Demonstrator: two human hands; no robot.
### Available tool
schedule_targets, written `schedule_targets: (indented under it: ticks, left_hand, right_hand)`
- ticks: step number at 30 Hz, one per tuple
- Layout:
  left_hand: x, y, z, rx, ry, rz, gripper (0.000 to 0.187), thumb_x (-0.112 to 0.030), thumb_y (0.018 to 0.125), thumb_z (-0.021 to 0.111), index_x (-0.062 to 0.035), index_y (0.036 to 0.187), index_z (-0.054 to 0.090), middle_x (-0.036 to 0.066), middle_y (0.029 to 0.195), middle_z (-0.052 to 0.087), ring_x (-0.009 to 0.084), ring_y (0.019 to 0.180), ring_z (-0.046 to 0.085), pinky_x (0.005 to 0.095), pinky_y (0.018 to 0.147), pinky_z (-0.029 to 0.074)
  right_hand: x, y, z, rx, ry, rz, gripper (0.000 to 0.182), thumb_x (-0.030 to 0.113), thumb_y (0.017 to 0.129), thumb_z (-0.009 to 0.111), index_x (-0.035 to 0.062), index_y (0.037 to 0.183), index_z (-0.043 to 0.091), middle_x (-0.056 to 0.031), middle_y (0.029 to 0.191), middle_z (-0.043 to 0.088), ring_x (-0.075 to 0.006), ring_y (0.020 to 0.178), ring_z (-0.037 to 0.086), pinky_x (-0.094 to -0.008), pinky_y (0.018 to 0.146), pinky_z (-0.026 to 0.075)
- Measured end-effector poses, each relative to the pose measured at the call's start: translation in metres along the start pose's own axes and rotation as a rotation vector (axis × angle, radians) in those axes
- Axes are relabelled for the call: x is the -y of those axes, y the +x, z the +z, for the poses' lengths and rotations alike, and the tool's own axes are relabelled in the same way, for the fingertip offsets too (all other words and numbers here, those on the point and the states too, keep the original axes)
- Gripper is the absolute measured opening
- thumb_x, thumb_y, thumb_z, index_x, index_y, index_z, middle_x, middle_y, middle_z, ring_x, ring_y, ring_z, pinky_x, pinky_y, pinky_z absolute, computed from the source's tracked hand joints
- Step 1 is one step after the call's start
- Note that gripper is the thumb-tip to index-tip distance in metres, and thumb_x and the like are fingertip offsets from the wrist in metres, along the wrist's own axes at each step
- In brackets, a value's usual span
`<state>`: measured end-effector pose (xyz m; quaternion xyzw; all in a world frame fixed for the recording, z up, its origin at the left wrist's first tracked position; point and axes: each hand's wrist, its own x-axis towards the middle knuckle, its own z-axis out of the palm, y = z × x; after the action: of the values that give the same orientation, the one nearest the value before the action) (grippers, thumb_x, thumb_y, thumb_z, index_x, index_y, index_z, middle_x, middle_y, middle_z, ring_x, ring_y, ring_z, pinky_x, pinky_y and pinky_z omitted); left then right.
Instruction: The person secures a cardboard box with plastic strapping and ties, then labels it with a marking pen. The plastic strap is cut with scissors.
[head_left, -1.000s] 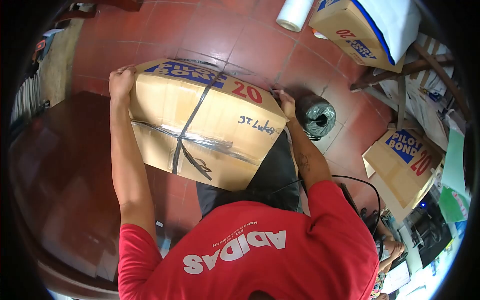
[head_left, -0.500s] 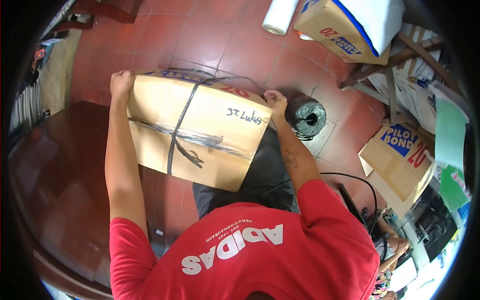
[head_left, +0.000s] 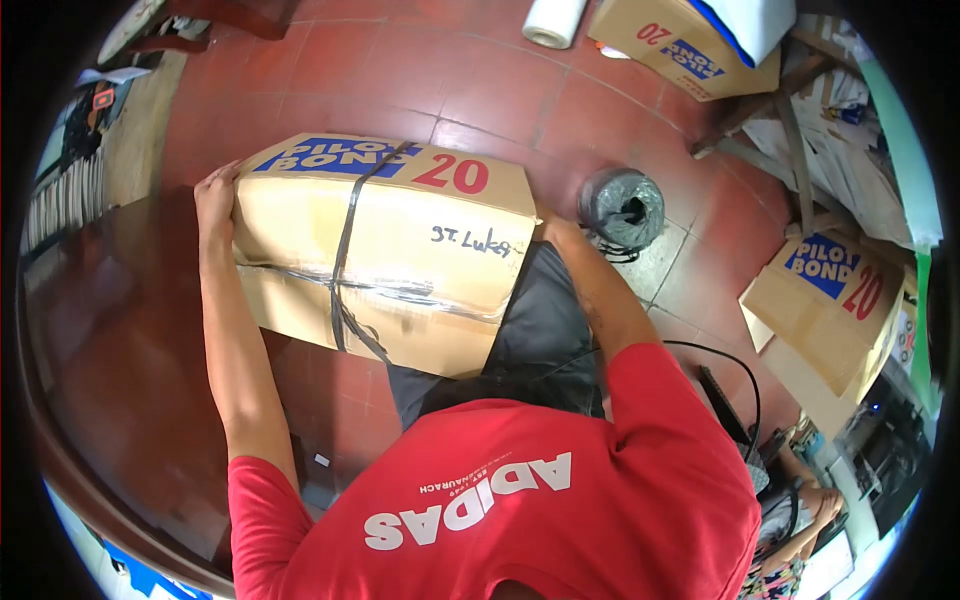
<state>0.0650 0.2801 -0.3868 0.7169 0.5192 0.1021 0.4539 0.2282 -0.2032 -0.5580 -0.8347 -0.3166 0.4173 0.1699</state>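
The left hand (head_left: pixel 214 190) is pressing flat against the far left corner of the large brown cardboard box marked "PILOT BOND 20" (head_left: pixel 375 250), its grip spread over the edge with the fingers wrapping onto the end face, while the right hand (head_left: pixel 548 226) is now tucking in behind the box's right end, so that only the wrist is showing and I cannot tell how that grip is set. Half a second ago the right hand was up on the top right corner, pinching at the strapping, and the blue printed panel was tipped almost out of sight; now that panel is facing up again, so the box is being rolled back toward the person, and the handling looks like turning and steadying rather than lifting. Both arms are reaching forward and down, the left nearly straight, the right bent at the elbow and crossing the dark trousers. The box is resting between the two hands, against the person's knees and the red tiled floor (head_left: pixel 480 85), with black plastic strapping (head_left: pixel 347 240) crossing it just inside the left grip. Just beyond the right grip is sitting a dark spool of twine (head_left: pixel 622 208); a second printed carton (head_left: pixel 830 305) is lying well apart to the right.
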Motion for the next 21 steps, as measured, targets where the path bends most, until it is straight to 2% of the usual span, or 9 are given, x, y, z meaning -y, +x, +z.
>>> schedule_targets:
  ticks: [2,3,9,11,13,16,17,19,21]
  left_hand:
    - [-0.004,-0.002,0.007,-0.012,0.03,0.037,0.032,-0.01,0.087,0.059,0.0054,0.111,0.072,0.017,0.112,0.071,0.0228,0.104,0.065,0.0312,0.093,0.048]
    - [-0.004,-0.005,0.007,-0.022,0.035,0.028,0.032,-0.01,0.087,0.059,0.0054,0.111,0.072,0.017,0.112,0.071,0.0228,0.104,0.065,0.0312,0.093,0.048]
    - [0.007,0.012,0.014,-0.048,0.074,-0.048,0.03,-0.012,0.086,0.061,0.0054,0.107,0.073,0.017,0.107,0.072,0.0223,0.101,0.066,0.0317,0.089,0.048]
    - [0.022,0.026,0.016,-0.021,0.063,-0.033,0.03,-0.013,0.086,0.059,0.0058,0.105,0.073,0.015,0.1,0.073,0.0196,0.093,0.066,0.0314,0.083,0.05]
    - [0.029,0.052,0.019,0.012,0.138,-0.064,0.032,-0.019,0.087,0.061,0.0047,0.105,0.073,0.012,0.095,0.072,0.0176,0.087,0.062,0.0314,0.082,0.049]
    - [0.006,0.049,0.022,0.105,0.051,-0.192,0.048,-0.033,0.095,0.061,0.004,0.126,0.063,0.016,0.124,0.066,0.0223,0.114,0.06,0.034,0.098,0.045]
    - [0.005,0.044,0.019,0.09,0.054,-0.203,0.048,-0.033,0.095,0.061,0.004,0.126,0.063,0.016,0.124,0.066,0.0223,0.114,0.06,0.034,0.098,0.045]
    - [0.002,0.035,0.009,0.05,-0.009,-0.097,0.047,-0.034,0.095,0.061,0.0037,0.124,0.065,0.016,0.126,0.065,0.0218,0.117,0.059,0.0326,0.1,0.044]
    - [0.012,0.022,-0.005,0.061,-0.017,0.005,0.046,-0.034,0.094,0.06,-0.0008,0.126,0.065,0.014,0.125,0.066,0.0237,0.117,0.06,0.0323,0.101,0.045]
  right_hand:
    - [-0.006,0.006,-0.015,0.171,-0.028,0.004,0.027,0.019,0.087,0.058,0.0037,0.105,0.071,-0.0204,0.113,0.069,-0.0389,0.107,0.065,-0.046,0.091,0.053]
    - [-0.008,0.012,-0.014,0.241,-0.207,0.036,0.028,0.019,0.086,0.059,0.0041,0.107,0.071,-0.0206,0.113,0.069,-0.0384,0.11,0.064,-0.0458,0.094,0.051]
    - [-0.003,-0.096,-0.042,0.045,-0.413,-0.442,0.01,0.011,0.075,0.063,0.0044,0.082,0.066,-0.0174,0.087,0.066,-0.036,0.09,0.066,-0.0461,0.081,0.052]
    - [0.023,-0.136,-0.046,0.153,-0.408,-0.378,0.008,0.01,0.073,0.062,0.0046,0.079,0.062,-0.0169,0.085,0.065,-0.0355,0.089,0.066,-0.0468,0.079,0.052]
    - [0.027,-0.153,-0.035,0.046,-0.293,-0.443,0.019,0.004,0.074,0.06,0.0031,0.092,0.065,-0.0177,0.088,0.067,-0.0362,0.087,0.067,-0.0472,0.076,0.052]
    - [0.077,-0.162,-0.061,0.124,-0.178,-0.387,0.033,0.0,0.076,0.058,0.0013,0.108,0.064,-0.0194,0.087,0.067,-0.0387,0.083,0.067,-0.0483,0.073,0.053]
    - [0.088,-0.163,-0.068,0.136,-0.177,-0.401,0.033,0.0,0.076,0.058,0.0013,0.108,0.064,-0.0194,0.087,0.067,-0.0387,0.083,0.067,-0.0483,0.073,0.053]
    - [0.11,-0.161,-0.085,0.226,-0.057,-0.408,0.042,-0.004,0.077,0.056,0.0001,0.118,0.06,-0.0196,0.086,0.067,-0.0399,0.079,0.066,-0.0492,0.072,0.052]
    - [0.139,-0.157,-0.108,0.256,-0.04,-0.43,0.037,-0.004,0.077,0.057,0.0003,0.114,0.06,-0.0186,0.083,0.067,-0.0393,0.076,0.066,-0.0496,0.068,0.052]
